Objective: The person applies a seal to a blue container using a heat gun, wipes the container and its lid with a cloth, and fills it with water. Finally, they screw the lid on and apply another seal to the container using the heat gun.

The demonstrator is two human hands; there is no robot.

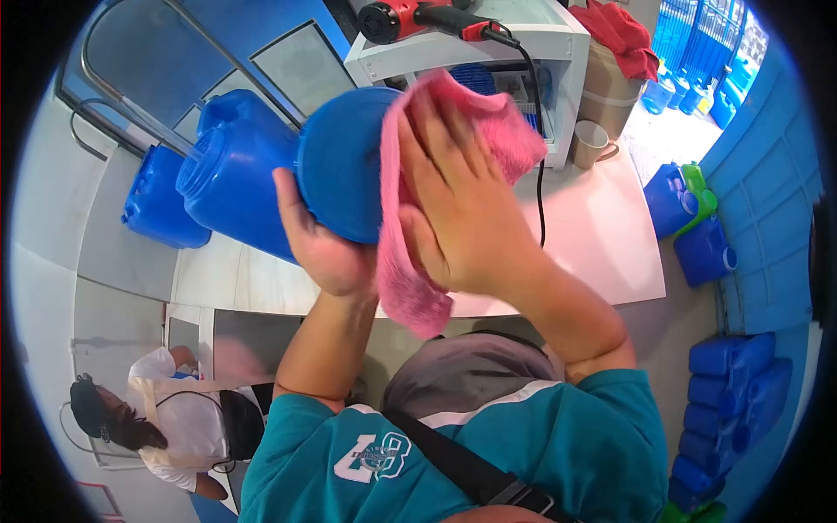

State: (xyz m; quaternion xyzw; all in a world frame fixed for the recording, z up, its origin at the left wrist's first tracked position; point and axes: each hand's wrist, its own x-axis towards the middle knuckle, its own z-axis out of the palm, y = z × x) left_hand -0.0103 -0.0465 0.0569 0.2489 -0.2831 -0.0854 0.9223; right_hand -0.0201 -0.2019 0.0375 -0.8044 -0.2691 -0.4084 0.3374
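My left hand (327,253) holds a round blue lid (344,166) from below, its palm under the edge and the thumb up along the left side. Against the lid's right side lies a pink towel (411,301), pressed there by my right hand (462,209) with its fingers stretched over the cloth. The towel hangs down past the lid and covers part of it. Just left of the lid, a large blue water jug (240,174) stands on the counter with its round mouth uncovered, close to a metal pipe (144,118).
A second blue jug (161,205) stands farther left. A red heat gun (427,19) lies on the white shelf (558,44), its cord hanging down. A mug (590,144) sits on the counter (602,235). Stacked jugs (724,410) line the right wall. Another person (187,418) is at lower left.
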